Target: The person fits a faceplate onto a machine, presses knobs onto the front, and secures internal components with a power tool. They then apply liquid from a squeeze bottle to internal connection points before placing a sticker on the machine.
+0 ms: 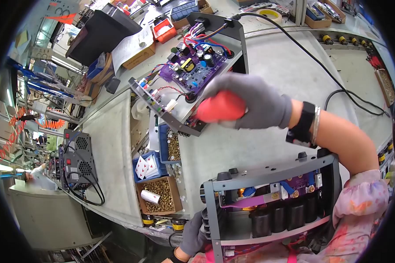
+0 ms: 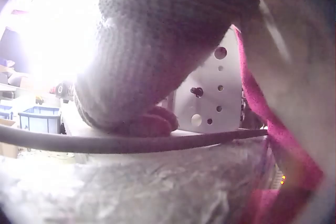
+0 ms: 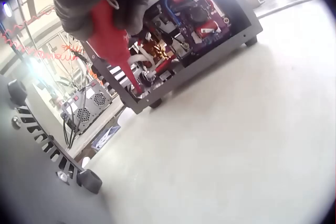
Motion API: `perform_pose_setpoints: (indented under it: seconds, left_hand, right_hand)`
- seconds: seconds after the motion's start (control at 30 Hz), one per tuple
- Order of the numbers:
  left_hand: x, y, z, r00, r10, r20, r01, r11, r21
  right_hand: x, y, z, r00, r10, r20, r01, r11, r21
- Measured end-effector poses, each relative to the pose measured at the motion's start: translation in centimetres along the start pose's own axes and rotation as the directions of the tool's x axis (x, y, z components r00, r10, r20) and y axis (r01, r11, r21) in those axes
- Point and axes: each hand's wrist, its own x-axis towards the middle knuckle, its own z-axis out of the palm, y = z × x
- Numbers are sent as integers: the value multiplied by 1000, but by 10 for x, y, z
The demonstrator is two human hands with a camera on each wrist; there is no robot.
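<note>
The gloved right hand (image 1: 254, 103) grips a red tapered bottle (image 1: 221, 106). In the right wrist view, the bottle (image 3: 113, 40) points its narrow tip down into the front corner of an open metal housing (image 3: 194, 69). That housing holds a purple circuit board (image 1: 197, 72) with wires and capacitors. Closer to the body, a second grey-framed unit (image 1: 267, 175) stands with its open side showing black cylinders. The gloved left hand (image 1: 194, 234) is at this unit's left vented end, its fingers curled and partly hidden; the left wrist view shows the glove (image 2: 152, 61) beside a panel with holes (image 2: 207, 95).
Left of the housings are blue bins (image 1: 149, 166) and a cardboard box of brass-coloured parts (image 1: 169, 199). A black cable (image 1: 311, 57) runs across the right side. Another vented unit (image 1: 79, 158) stands farther left. Yellow tape (image 1: 269, 15) lies at the back.
</note>
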Motion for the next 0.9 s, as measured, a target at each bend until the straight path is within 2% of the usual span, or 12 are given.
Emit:
perform_pose_setpoints:
  seconds: [0.03, 0.07, 0.1, 0.2, 0.27, 0.3, 0.33, 0.4, 0.47, 0.6, 0.7, 0.9]
  left_hand:
    - [3, 10, -1, 998, 60, 0, -60, 996, 62]
    - [4, 17, -2, 992, 122, 5, -122, 985, 124]
    - [5, 18, -3, 989, 146, 7, -146, 981, 130]
    - [5, 14, 0, 981, 193, -13, -191, 978, 79]
    - [1, 14, -4, 986, 165, 18, -166, 983, 79]
    - [0, 16, -6, 987, 154, 38, -156, 985, 79]
    - [-1, 20, -9, 990, 124, 61, -128, 989, 68]
    - [0, 13, -9, 983, 170, 66, -175, 982, 70]
    - [-3, 16, -10, 984, 153, 92, -160, 984, 73]
    - [-7, 4, -7, 967, 226, 116, -237, 967, 91]
    - [-10, -2, -3, 957, 275, 93, -285, 952, 114]
    - [-13, -5, 2, 928, 370, 51, -373, 913, 163]
  right_hand:
    - [5, -6, -8, 999, -9, -46, 10, 1000, 13]
    - [8, -15, -19, 1000, 20, -16, -20, 1000, -12]
    - [11, -26, -33, 999, 49, 13, -49, 998, -42]
    - [16, -75, -75, 999, -41, -12, 37, 968, -246]
    - [4, -123, -89, 980, 104, -169, -131, 979, -158]
    - [-1, -152, -93, 943, 190, -272, -246, 951, -188]
    - [-14, -173, -104, 939, 174, -296, -256, 930, -265]
    - [-38, -211, -97, 918, 87, -386, -254, 879, -404]
    - [-60, -247, -78, 929, 68, -364, -260, 821, -508]
    - [-104, -290, -14, 928, 195, -317, -304, 889, -343]
    - [-113, -294, 18, 948, 203, -246, -287, 878, -384]
    - [-110, -267, 53, 951, 72, -302, -207, 873, -442]
